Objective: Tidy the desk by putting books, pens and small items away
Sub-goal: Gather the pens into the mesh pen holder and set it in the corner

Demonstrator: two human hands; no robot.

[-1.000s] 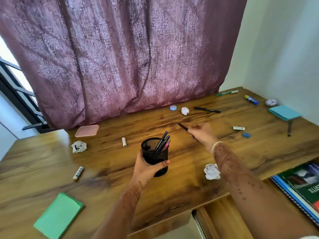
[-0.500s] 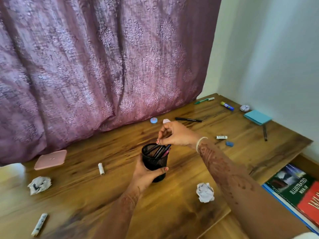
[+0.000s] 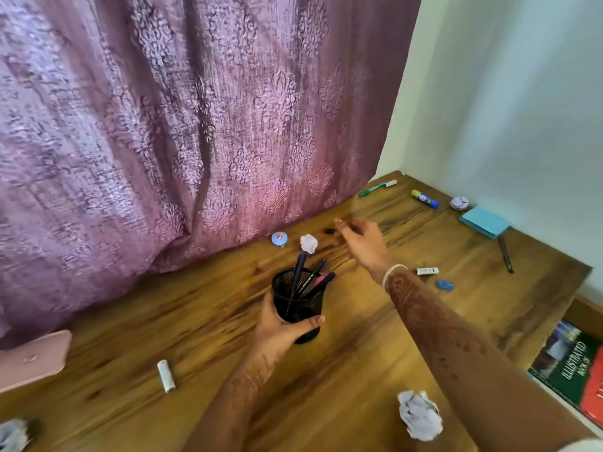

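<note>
Left hand (image 3: 280, 334) is gripping the black mesh pen holder (image 3: 293, 305) mid-bench (image 3: 342, 370), thumb wrapping its front wall. The pens (image 3: 298, 269) inside are leaning toward 1 o'clock. Right hand (image 3: 360, 239) is hovering over a black pen (image 3: 329, 230) lying at 1 o'clock from the holder, near the curtain (image 3: 195, 125). Its fingers are loosely curled and blurred, so I cannot tell if they're touching the pen.

Risks I'm seeing:
- A glancing fingertip could roll the pen under the curtain.
- A low wrist could clip the leaning pens and tip the holder.
- The crumpled paper ball (image 3: 308, 243) at 12 o'clock is sitting close enough to get knocked.
</note>
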